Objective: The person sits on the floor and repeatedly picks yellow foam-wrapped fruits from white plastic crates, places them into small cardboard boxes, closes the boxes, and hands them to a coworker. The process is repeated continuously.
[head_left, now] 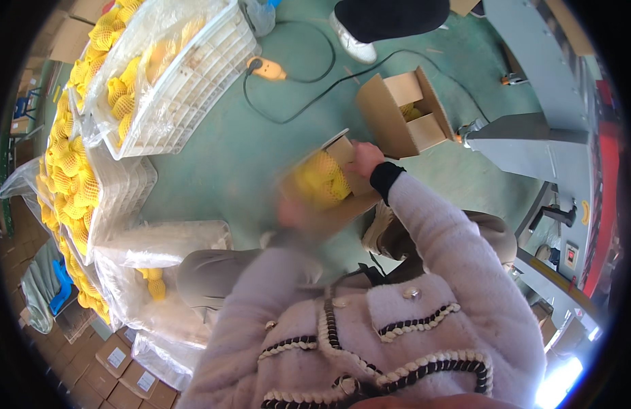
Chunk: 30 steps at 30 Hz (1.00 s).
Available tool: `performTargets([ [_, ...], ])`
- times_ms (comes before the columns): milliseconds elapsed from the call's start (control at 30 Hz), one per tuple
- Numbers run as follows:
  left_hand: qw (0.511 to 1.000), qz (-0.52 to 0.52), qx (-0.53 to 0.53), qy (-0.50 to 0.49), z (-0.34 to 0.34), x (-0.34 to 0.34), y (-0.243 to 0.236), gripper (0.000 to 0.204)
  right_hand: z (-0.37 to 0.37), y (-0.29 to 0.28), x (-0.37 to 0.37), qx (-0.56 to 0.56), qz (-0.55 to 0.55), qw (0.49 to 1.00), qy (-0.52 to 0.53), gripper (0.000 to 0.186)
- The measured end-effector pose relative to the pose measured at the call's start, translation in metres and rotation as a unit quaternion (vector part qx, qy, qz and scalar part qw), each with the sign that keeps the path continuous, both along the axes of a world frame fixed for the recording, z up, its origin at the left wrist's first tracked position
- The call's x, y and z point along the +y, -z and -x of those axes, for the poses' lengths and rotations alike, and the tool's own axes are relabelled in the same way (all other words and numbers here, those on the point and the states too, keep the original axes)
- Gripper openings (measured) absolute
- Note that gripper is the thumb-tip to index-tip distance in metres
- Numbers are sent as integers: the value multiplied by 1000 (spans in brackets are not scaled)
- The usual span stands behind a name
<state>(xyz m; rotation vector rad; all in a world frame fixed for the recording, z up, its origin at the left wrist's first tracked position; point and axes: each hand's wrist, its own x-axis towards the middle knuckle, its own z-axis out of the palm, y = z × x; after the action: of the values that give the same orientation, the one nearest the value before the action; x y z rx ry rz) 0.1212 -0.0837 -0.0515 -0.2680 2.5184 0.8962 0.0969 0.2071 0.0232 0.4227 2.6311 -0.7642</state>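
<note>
An open cardboard box [357,204] stands low in front of me, with fruit in yellow foam nets [325,178] inside it. My right hand [365,159] grips the box's far right edge by a flap, fingers curled and partly hidden. At the near left side of the same box is my left hand [293,210], smeared by motion, so its fingers cannot be made out. Just beyond the right hand stands a second open cardboard box [390,126], with some yellow netting visible between its flaps.
White plastic crates [193,102] lined with clear film and piled with yellow-netted fruit [70,160] line the left. A black cable with an orange socket [268,69] lies on the green floor. A grey machine frame [533,136] stands right. Another person's white shoe [353,42] is ahead.
</note>
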Motion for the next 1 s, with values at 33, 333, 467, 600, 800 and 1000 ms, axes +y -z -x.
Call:
performTargets([
  [33, 987, -146, -56, -23, -22, -1, 8, 20, 6, -1, 3, -6, -10, 999, -44, 42],
  [333, 867, -462, -166, 91, -37, -24, -12, 19, -22, -49, 31, 95, 86, 984, 121, 66],
  [467, 825, -462, -149, -289, 40, -64, -56, 23, -103, -76, 25, 186, 311, 809, 462, 68],
  [600, 929, -363, 17, -65, 106, -32, -102, 57, -134, -71, -40, 25, 446, 715, 539, 87],
  [800, 907, -339, -107, 227, 65, 52, -128, 69, -106, -55, -85, 41, 464, 733, 496, 105],
  [1000, 930, 18, 231, 285, 16, 70, -117, 60, -82, -8, -92, 172, 283, 828, 453, 96],
])
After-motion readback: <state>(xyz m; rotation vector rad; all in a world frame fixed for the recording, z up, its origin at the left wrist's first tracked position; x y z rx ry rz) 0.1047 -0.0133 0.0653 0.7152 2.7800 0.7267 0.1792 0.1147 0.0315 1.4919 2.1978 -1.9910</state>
